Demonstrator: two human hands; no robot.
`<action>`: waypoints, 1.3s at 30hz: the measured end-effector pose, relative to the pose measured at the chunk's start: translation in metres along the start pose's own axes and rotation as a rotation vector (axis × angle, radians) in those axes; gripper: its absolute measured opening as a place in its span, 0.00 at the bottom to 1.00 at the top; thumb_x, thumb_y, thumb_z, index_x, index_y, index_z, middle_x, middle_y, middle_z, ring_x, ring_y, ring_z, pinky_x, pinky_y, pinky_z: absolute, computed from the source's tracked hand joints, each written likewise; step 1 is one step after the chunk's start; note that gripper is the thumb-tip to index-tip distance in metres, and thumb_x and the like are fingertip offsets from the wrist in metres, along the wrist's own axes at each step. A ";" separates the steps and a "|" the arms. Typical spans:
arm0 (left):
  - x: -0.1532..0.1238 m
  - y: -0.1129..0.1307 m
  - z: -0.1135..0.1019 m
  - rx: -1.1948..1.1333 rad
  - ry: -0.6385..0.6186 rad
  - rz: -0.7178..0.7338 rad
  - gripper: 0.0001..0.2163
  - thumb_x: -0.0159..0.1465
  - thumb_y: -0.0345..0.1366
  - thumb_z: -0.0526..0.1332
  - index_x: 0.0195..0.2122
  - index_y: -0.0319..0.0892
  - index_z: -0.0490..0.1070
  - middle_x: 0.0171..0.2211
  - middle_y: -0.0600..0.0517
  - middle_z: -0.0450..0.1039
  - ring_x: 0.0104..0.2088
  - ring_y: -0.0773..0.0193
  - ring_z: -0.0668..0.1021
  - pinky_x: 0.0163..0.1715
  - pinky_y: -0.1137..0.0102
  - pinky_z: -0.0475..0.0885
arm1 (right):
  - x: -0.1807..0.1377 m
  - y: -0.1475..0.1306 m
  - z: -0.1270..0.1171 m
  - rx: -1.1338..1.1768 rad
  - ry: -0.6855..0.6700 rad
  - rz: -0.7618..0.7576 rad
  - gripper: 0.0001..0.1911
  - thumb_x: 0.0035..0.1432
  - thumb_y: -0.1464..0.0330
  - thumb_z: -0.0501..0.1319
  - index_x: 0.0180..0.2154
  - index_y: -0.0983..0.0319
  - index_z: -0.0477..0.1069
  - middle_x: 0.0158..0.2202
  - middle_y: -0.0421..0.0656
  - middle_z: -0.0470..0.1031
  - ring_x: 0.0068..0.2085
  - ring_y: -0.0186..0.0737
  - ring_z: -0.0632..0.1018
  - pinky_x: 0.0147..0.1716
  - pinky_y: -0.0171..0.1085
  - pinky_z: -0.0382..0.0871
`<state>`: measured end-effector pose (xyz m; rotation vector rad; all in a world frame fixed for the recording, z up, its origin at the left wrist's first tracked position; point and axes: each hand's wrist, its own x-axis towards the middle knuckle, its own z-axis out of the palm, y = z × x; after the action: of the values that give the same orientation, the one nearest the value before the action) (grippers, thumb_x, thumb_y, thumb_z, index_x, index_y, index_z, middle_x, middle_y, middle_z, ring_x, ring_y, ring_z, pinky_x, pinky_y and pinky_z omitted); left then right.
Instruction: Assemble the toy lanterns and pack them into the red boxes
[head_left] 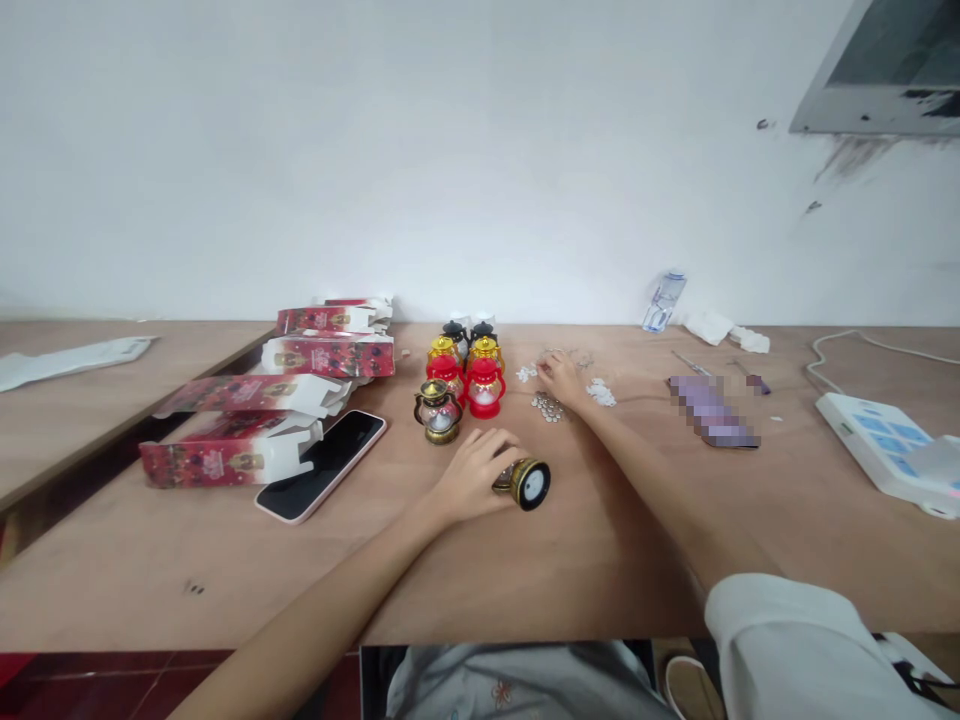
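Left hand (480, 468) grips bronze lantern (528, 485), best kept steady; right hand (562, 378) near silver discs (549, 407), can't tell if pinching

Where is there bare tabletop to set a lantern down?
Widest bare patch of tabletop: right front, between the right forearm, blurred purple object and power strip. Another: left front, between the black-screened phone and left forearm.

Crowded: the middle, with lanterns, silvery discs and white pieces near the right hand; also left, with red cartons.
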<state>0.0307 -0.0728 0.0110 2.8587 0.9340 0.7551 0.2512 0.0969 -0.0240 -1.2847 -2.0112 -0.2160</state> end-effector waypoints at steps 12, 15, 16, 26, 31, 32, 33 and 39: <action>-0.001 -0.007 0.002 -0.058 0.240 -0.232 0.15 0.56 0.40 0.63 0.43 0.42 0.67 0.41 0.46 0.70 0.41 0.56 0.74 0.40 0.65 0.69 | -0.071 -0.042 -0.045 0.189 0.383 -0.070 0.11 0.64 0.65 0.50 0.35 0.60 0.68 0.30 0.44 0.72 0.34 0.42 0.72 0.35 0.41 0.64; -0.001 -0.008 0.001 -0.011 0.250 -0.246 0.15 0.56 0.38 0.63 0.44 0.42 0.66 0.42 0.46 0.69 0.42 0.55 0.74 0.40 0.64 0.69 | -0.088 -0.057 -0.053 0.191 0.348 -0.201 0.09 0.63 0.66 0.53 0.33 0.58 0.70 0.30 0.43 0.75 0.33 0.41 0.73 0.36 0.42 0.63; -0.001 -0.008 0.000 0.009 0.255 -0.249 0.16 0.56 0.38 0.63 0.44 0.42 0.66 0.42 0.46 0.69 0.43 0.55 0.73 0.40 0.64 0.69 | -0.091 -0.061 -0.054 0.180 0.348 -0.257 0.08 0.63 0.67 0.54 0.34 0.58 0.70 0.30 0.42 0.75 0.33 0.40 0.73 0.37 0.42 0.62; -0.001 -0.007 0.002 0.208 0.201 -0.273 0.16 0.54 0.39 0.64 0.43 0.41 0.68 0.40 0.46 0.69 0.41 0.54 0.73 0.39 0.63 0.67 | -0.095 -0.085 -0.058 0.036 0.401 -0.551 0.10 0.60 0.72 0.58 0.41 0.53 0.70 0.34 0.37 0.78 0.37 0.37 0.74 0.41 0.40 0.57; -0.001 -0.005 0.000 0.257 0.175 -0.282 0.17 0.53 0.39 0.64 0.44 0.42 0.68 0.40 0.46 0.70 0.40 0.53 0.73 0.39 0.62 0.66 | -0.097 -0.089 -0.060 0.025 0.339 -0.500 0.11 0.61 0.72 0.56 0.43 0.51 0.71 0.35 0.37 0.79 0.38 0.37 0.74 0.41 0.40 0.56; -0.001 -0.005 0.000 0.264 0.169 -0.287 0.17 0.53 0.39 0.64 0.44 0.41 0.69 0.40 0.46 0.70 0.40 0.53 0.73 0.39 0.62 0.65 | -0.097 -0.089 -0.061 0.006 0.347 -0.509 0.11 0.61 0.72 0.56 0.42 0.52 0.71 0.35 0.37 0.79 0.38 0.37 0.74 0.41 0.40 0.55; -0.001 -0.005 -0.001 0.271 0.163 -0.290 0.17 0.53 0.39 0.64 0.44 0.41 0.69 0.40 0.45 0.70 0.40 0.53 0.73 0.39 0.62 0.65 | -0.096 -0.090 -0.062 -0.021 0.361 -0.529 0.11 0.61 0.72 0.56 0.42 0.52 0.71 0.35 0.37 0.79 0.38 0.37 0.74 0.41 0.40 0.55; 0.000 -0.005 -0.001 0.326 0.145 -0.289 0.18 0.53 0.39 0.64 0.44 0.40 0.70 0.40 0.45 0.70 0.40 0.53 0.73 0.39 0.62 0.65 | -0.091 -0.093 -0.066 -0.233 0.504 -0.641 0.08 0.59 0.74 0.58 0.36 0.56 0.73 0.33 0.36 0.78 0.38 0.35 0.72 0.44 0.40 0.53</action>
<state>0.0275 -0.0693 0.0109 2.8537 1.5832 0.8548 0.2264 -0.0464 -0.0140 -0.5776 -1.9106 -0.9939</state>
